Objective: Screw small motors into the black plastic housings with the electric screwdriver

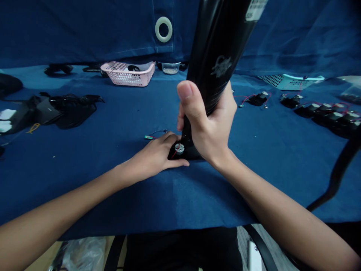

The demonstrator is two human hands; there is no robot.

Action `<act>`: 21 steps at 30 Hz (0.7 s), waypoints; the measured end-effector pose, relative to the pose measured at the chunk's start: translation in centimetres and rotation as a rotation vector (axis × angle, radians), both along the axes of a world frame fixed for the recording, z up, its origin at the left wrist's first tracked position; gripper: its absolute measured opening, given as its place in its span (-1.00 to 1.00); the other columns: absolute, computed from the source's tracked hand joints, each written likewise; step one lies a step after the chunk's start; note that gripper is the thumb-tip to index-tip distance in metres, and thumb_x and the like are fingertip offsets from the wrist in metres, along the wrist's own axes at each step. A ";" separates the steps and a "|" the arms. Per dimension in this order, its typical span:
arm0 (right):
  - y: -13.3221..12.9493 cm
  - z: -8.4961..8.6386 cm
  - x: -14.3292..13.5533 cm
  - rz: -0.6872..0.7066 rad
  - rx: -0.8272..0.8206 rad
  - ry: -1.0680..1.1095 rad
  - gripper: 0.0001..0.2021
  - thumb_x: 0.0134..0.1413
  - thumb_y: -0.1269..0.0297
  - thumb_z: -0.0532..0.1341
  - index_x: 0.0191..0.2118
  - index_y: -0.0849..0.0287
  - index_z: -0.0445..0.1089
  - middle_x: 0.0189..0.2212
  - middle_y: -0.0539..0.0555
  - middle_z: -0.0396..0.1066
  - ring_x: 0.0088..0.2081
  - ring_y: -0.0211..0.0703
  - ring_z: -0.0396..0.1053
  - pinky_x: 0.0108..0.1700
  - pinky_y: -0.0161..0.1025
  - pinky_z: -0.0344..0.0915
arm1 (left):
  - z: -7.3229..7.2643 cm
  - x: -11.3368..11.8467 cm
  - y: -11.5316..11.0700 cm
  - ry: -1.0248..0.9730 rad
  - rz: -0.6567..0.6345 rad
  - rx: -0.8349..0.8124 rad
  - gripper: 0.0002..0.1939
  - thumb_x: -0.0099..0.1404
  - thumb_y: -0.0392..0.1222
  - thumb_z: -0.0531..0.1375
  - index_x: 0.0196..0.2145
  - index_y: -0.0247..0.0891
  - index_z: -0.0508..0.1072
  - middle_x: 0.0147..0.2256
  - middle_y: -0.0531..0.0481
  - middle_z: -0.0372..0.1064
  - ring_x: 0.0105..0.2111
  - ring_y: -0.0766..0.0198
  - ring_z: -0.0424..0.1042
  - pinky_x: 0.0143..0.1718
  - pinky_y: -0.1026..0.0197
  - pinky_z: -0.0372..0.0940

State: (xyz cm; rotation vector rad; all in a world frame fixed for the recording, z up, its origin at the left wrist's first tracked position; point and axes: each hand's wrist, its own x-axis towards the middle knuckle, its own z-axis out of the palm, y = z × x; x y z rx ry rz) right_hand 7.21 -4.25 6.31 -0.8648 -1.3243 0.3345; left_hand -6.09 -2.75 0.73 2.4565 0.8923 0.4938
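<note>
Upright and slightly tilted, a black cylindrical tool (218, 56) with a barcode label is wrapped by the fingers of my right hand (210, 128). Its narrow lower end points down at a black part on the blue cloth. My left hand (153, 154) grips that black part (172, 151), thumb in front and fingers behind. A round silvery motor (179, 148) with a red wire shows on the part, beside the tool's tip. Just behind my left hand lies a small green circuit board (148, 137) with thin wires. Whether the tip touches the part cannot be made out.
A pink basket (129, 77), a clear tub (170, 68) and a teal basket (291, 82) stand along the back. Black pieces (67, 109) lie left; wired black parts (332, 114) lie right. A dark cable (338, 173) hangs at the right.
</note>
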 end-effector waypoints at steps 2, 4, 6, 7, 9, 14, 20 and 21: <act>0.1 -0.1 0.2 -0.010 -0.023 -0.020 -0.58 0.10 -0.21 0.18 -0.28 0.05 0.15 -0.51 -0.04 0.36 -0.42 -0.17 0.39 -0.38 -0.21 0.32 | 0.0 0.0 0.0 -0.004 -0.003 -0.006 -0.34 0.21 0.19 0.26 0.12 -0.27 0.28 0.13 -0.19 0.28 0.10 -0.07 0.32 0.06 -0.02 0.30; 0.1 -0.2 0.3 -0.004 -0.047 -0.042 -0.57 0.10 -0.24 0.15 -0.28 0.05 0.15 -0.52 -0.03 0.35 -0.38 -0.14 0.40 -0.36 -0.19 0.34 | 0.0 0.0 0.0 -0.005 -0.007 -0.005 -0.34 0.21 0.19 0.26 0.12 -0.27 0.28 0.13 -0.18 0.28 0.11 -0.07 0.32 0.07 -0.03 0.29; 0.2 -0.3 0.5 0.013 -0.052 -0.060 -0.54 0.06 -0.29 0.15 -0.30 0.05 0.17 -0.53 -0.01 0.35 -0.35 -0.11 0.41 -0.36 -0.18 0.35 | -0.1 -0.1 0.0 -0.003 -0.009 0.007 -0.35 0.22 0.19 0.26 0.12 -0.25 0.28 0.13 -0.17 0.28 0.12 -0.07 0.31 0.08 -0.03 0.28; 0.2 -0.3 0.5 0.024 -0.046 -0.062 -0.52 0.04 -0.31 0.15 -0.30 0.05 0.18 -0.52 0.00 0.36 -0.34 -0.10 0.42 -0.36 -0.18 0.35 | -0.1 -0.1 0.0 -0.002 -0.011 0.014 -0.35 0.22 0.18 0.26 0.13 -0.24 0.27 0.13 -0.16 0.28 0.12 -0.07 0.31 0.09 -0.03 0.27; 0.2 -0.2 0.5 0.035 -0.021 -0.053 -0.49 -0.01 -0.32 0.18 -0.28 0.06 0.21 -0.47 0.02 0.40 -0.34 -0.11 0.42 -0.38 -0.19 0.35 | -0.1 -0.2 0.1 -0.003 -0.015 0.028 -0.36 0.23 0.19 0.25 0.13 -0.22 0.26 0.13 -0.15 0.28 0.13 -0.06 0.30 0.11 -0.03 0.26; 0.2 -0.1 0.5 0.050 0.010 -0.034 -0.52 0.00 -0.27 0.22 -0.30 0.07 0.20 -0.44 0.00 0.42 -0.37 -0.17 0.42 -0.40 -0.23 0.36 | -0.2 -0.1 0.1 -0.001 -0.014 0.031 -0.35 0.22 0.18 0.26 0.12 -0.25 0.27 0.13 -0.16 0.28 0.12 -0.06 0.31 0.10 -0.02 0.27; 0.2 -0.2 0.3 -0.010 -0.028 -0.045 -0.53 0.03 -0.29 0.17 -0.31 0.06 0.19 -0.51 -0.02 0.37 -0.39 -0.15 0.41 -0.37 -0.19 0.37 | -0.2 0.0 0.2 -0.002 -0.007 0.020 -0.33 0.21 0.21 0.26 0.11 -0.28 0.28 0.12 -0.19 0.28 0.09 -0.04 0.34 0.05 0.02 0.30; 0.2 -0.2 0.3 -0.018 -0.026 -0.039 -0.54 0.05 -0.28 0.17 -0.30 0.05 0.19 -0.51 -0.03 0.36 -0.40 -0.16 0.40 -0.37 -0.19 0.37 | -0.1 0.0 0.1 -0.001 -0.004 0.013 -0.33 0.21 0.20 0.26 0.11 -0.27 0.28 0.12 -0.19 0.28 0.08 -0.05 0.34 0.04 0.02 0.30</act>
